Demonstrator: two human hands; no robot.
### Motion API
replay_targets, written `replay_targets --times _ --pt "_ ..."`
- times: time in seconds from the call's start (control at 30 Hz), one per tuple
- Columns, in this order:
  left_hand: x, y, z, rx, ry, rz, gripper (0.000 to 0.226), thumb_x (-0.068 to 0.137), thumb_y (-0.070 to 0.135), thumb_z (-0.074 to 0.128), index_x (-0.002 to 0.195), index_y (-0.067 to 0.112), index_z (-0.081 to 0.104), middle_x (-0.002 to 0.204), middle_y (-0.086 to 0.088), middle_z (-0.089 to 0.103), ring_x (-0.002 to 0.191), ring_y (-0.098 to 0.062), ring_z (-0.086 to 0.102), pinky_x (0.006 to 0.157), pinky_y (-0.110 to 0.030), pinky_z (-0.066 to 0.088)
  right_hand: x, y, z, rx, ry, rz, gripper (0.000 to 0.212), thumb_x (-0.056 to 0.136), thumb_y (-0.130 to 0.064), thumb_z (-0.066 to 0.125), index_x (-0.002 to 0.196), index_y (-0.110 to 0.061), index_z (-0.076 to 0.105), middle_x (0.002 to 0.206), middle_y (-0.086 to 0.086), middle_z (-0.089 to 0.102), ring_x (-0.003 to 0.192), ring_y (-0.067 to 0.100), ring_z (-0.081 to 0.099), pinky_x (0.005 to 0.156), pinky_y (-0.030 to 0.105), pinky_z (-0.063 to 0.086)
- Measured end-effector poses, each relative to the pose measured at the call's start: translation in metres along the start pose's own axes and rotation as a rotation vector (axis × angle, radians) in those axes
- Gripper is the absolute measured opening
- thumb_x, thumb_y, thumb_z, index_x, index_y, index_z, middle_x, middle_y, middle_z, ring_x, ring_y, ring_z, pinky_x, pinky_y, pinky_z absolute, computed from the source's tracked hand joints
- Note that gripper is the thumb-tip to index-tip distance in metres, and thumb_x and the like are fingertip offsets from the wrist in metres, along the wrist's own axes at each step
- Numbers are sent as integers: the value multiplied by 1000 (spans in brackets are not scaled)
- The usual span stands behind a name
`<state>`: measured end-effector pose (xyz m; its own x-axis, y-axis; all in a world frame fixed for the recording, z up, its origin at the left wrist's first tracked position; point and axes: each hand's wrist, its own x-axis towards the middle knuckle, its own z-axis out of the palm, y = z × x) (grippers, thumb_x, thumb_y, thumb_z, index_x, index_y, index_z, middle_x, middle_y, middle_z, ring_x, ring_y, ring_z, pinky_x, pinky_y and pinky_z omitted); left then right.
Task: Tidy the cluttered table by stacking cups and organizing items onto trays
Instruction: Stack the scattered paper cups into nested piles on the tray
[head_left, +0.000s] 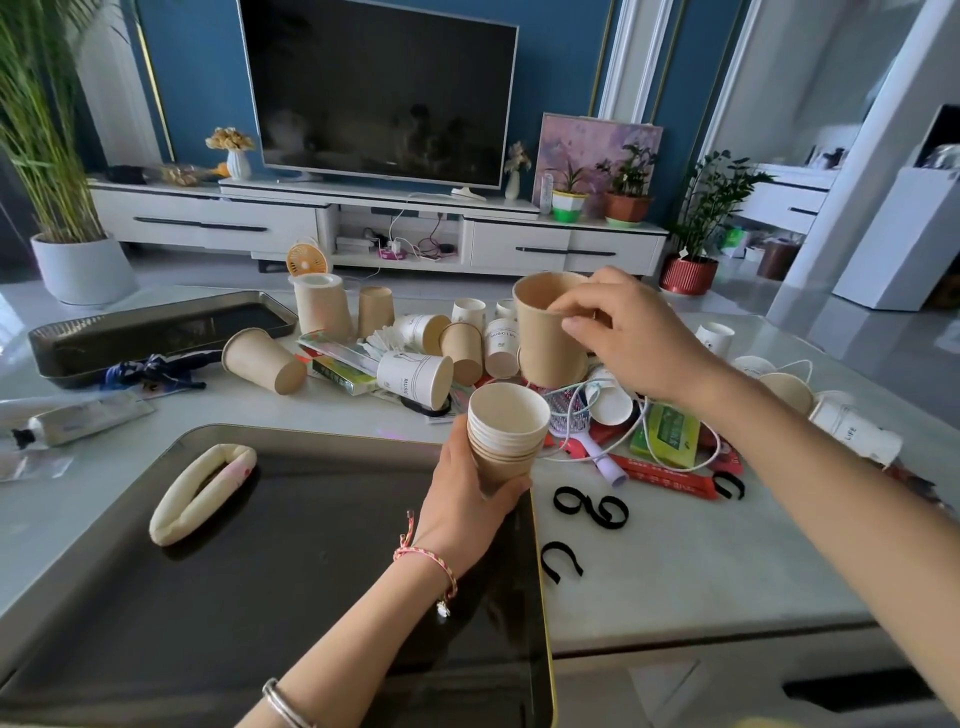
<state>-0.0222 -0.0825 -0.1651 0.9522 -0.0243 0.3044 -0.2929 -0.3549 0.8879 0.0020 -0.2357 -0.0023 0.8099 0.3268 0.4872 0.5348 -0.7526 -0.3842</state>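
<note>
My left hand (467, 493) grips a stack of several nested paper cups (506, 434), upright, above the right edge of the large dark tray (311, 571). My right hand (623, 332) pinches the rim of a single brown paper cup (545, 332), held upright above and behind the stack. More paper cups, brown (262, 359) and white (413, 378), lie tipped or stand across the middle of the table. A second dark tray (156, 327) sits at the far left. A cream fabric roll (202, 491) lies in the near tray.
Clutter sits right of the stack: a purple hairbrush (587, 436), white cable, green packet (667, 434), red packets (665, 475), black hair ties (589, 506). A tube (83, 418) and blue cloth (150, 371) lie at the left. The table's front edge runs at lower right.
</note>
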Motion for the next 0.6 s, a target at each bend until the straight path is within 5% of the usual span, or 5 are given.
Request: replay_targets --times 0.1,0.17,0.3,0.5,0.6 --pt "0 -1 1 1 1 12 81 75 26 71 139 35 23 135 12 43 125 -7 41 104 -33 38 -17 -7 14 338 -38 38 21 89 -6 56 93 -25 67 85 -12 48 81 -3 50 78 15 41" --pt "1 -1 1 1 14 5 79 74 26 71 138 33 26 133 10 45 122 -9 44 102 -35 40 -30 -8 34 286 -149 39 20 89 -6 57 99 -18 69 83 -15 47 78 -12 49 73 3 36" --pt "1 0 3 -11 29 8 74 74 24 72 135 30 31 129 9 48 118 -8 48 97 -28 41 -45 2 68 57 -244 48 24 92 -14 51 110 -14 68 94 -10 49 100 11 47 90 21 35" --pt "2 7 0 31 9 -16 82 74 21 74 139 22 23 134 5 42 124 -10 40 101 -27 36 -40 2 64 204 84 79 17 82 -22 56 91 -24 69 92 -11 53 68 -9 50 63 10 35" --pt "4 17 -6 195 -58 -82 106 68 20 78 144 13 4 143 -6 26 136 -24 24 113 -36 23 -32 -3 65 93 178 42 16 86 -20 60 98 -20 70 100 -2 55 94 8 53 83 27 40"
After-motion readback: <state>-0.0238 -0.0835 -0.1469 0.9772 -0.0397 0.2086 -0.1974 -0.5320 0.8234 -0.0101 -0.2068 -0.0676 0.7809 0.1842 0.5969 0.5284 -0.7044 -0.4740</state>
